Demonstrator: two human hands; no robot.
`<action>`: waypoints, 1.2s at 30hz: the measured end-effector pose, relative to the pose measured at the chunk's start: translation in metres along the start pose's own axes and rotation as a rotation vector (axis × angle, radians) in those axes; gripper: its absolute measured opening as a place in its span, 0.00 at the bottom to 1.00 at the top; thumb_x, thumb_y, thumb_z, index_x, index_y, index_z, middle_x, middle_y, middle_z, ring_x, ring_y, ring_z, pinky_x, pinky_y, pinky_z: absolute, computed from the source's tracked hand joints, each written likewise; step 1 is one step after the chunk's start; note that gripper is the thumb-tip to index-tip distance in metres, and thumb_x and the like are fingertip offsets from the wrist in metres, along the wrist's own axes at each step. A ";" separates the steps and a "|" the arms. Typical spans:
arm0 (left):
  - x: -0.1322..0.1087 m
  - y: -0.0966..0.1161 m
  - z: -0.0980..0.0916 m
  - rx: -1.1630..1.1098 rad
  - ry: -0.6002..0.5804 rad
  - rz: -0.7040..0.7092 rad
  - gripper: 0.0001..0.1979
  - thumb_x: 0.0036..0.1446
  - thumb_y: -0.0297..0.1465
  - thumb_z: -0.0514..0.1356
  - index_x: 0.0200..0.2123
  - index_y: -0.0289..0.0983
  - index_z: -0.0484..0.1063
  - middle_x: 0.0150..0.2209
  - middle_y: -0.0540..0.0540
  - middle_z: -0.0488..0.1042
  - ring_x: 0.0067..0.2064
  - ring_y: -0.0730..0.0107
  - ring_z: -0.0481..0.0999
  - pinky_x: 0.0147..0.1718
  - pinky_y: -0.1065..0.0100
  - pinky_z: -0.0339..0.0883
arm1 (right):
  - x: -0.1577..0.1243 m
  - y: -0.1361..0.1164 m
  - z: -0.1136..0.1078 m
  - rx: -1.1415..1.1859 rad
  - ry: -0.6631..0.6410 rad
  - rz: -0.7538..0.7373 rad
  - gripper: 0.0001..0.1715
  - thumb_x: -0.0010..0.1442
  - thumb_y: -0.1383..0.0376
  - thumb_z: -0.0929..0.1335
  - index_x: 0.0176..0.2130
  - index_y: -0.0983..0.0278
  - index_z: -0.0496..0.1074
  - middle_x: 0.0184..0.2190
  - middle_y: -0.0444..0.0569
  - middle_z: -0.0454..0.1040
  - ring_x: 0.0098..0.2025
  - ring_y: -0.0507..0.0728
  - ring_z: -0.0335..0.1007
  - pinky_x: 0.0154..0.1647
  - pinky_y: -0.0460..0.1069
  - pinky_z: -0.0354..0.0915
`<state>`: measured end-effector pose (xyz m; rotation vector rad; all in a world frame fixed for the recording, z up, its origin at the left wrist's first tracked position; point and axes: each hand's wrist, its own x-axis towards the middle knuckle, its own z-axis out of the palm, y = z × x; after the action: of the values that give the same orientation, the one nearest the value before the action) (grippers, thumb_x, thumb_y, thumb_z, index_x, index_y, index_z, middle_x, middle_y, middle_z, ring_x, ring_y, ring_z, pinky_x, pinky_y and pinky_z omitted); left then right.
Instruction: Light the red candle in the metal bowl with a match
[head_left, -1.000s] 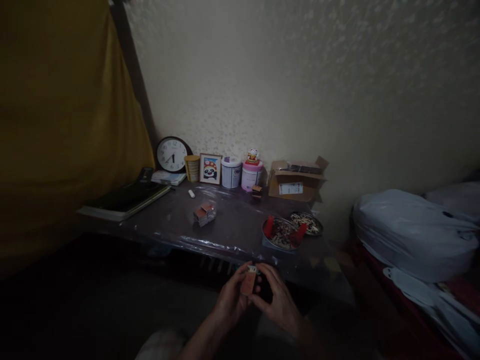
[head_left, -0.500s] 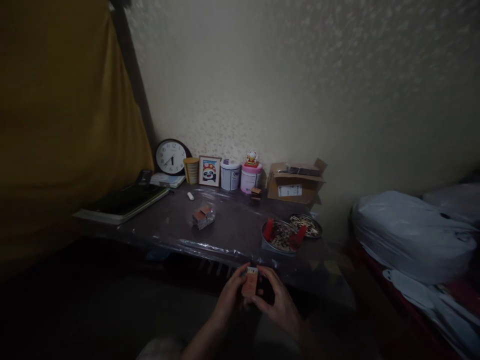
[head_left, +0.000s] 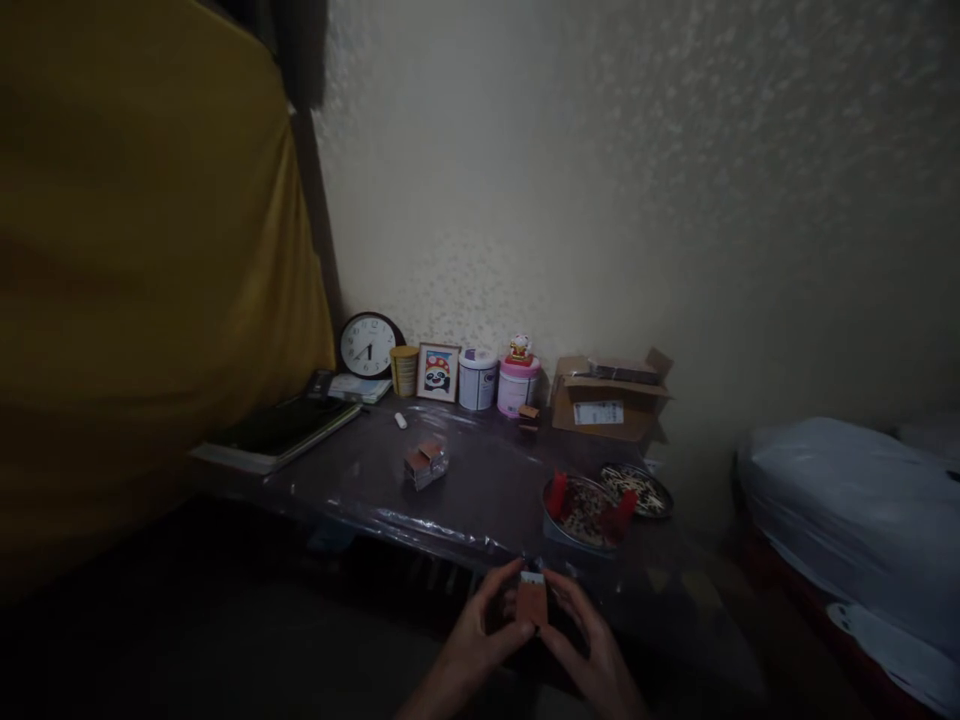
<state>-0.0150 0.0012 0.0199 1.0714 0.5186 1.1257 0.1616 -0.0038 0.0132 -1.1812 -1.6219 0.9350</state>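
Observation:
Both hands hold one small orange-brown box (head_left: 532,602) with a pale end, low in the view just in front of the table's near edge. My left hand (head_left: 480,640) pinches its left side with curled fingers. My right hand (head_left: 592,655) closes on its right side. On the dark plastic-covered table (head_left: 480,480) behind them lies a small stack of similar boxes (head_left: 425,464). A round metal dish (head_left: 581,510) with small sticks and two red pieces stands close to the hands, with a second dish (head_left: 637,488) beside it.
Along the wall stand a clock (head_left: 367,345), a yellow tin (head_left: 405,370), a framed panda picture (head_left: 438,372), two canisters (head_left: 496,380) and an open cardboard box (head_left: 607,400). Books (head_left: 277,432) lie at the table's left. A yellow curtain (head_left: 150,280) hangs left; bedding (head_left: 847,510) lies right.
The view has shifted, so everything sits further right and lower in the picture. The hands still hold the small box, now turned a little more upright.

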 end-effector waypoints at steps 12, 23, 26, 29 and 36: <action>0.004 -0.008 -0.002 0.122 0.083 0.092 0.25 0.40 0.35 0.68 0.46 0.43 0.72 0.44 0.44 0.70 0.46 0.57 0.70 0.45 0.61 0.63 | 0.003 0.008 -0.003 0.001 -0.020 -0.007 0.23 0.53 0.56 0.68 0.49 0.58 0.68 0.50 0.52 0.71 0.53 0.63 0.65 0.54 0.56 0.62; 0.008 -0.013 0.000 -0.012 0.064 0.011 0.29 0.37 0.36 0.70 0.46 0.41 0.71 0.41 0.42 0.77 0.44 0.57 0.74 0.45 0.61 0.63 | 0.006 0.008 -0.004 0.001 -0.041 0.012 0.23 0.53 0.55 0.68 0.47 0.59 0.69 0.49 0.53 0.72 0.53 0.63 0.66 0.53 0.57 0.63; 0.008 -0.016 -0.002 -0.021 0.050 -0.005 0.30 0.37 0.36 0.70 0.47 0.42 0.70 0.43 0.42 0.77 0.45 0.57 0.73 0.47 0.60 0.62 | 0.007 0.008 -0.004 0.011 -0.038 0.010 0.22 0.52 0.55 0.68 0.46 0.59 0.69 0.48 0.53 0.73 0.52 0.63 0.67 0.53 0.57 0.64; 0.009 -0.020 -0.003 -0.035 0.048 -0.003 0.30 0.38 0.36 0.70 0.48 0.42 0.70 0.42 0.42 0.78 0.45 0.57 0.74 0.47 0.61 0.61 | 0.007 0.005 -0.005 0.008 -0.033 0.020 0.23 0.51 0.54 0.68 0.47 0.59 0.69 0.48 0.52 0.73 0.52 0.63 0.67 0.53 0.55 0.63; 0.014 -0.033 -0.008 -0.037 0.072 0.010 0.30 0.37 0.35 0.70 0.47 0.41 0.70 0.43 0.41 0.77 0.46 0.56 0.73 0.47 0.60 0.62 | 0.004 -0.001 -0.005 -0.014 -0.010 0.037 0.22 0.50 0.54 0.68 0.44 0.60 0.70 0.45 0.52 0.75 0.50 0.62 0.69 0.52 0.54 0.64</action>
<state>-0.0006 0.0155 -0.0107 1.0056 0.5478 1.1820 0.1655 0.0003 0.0171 -1.2213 -1.6219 0.9555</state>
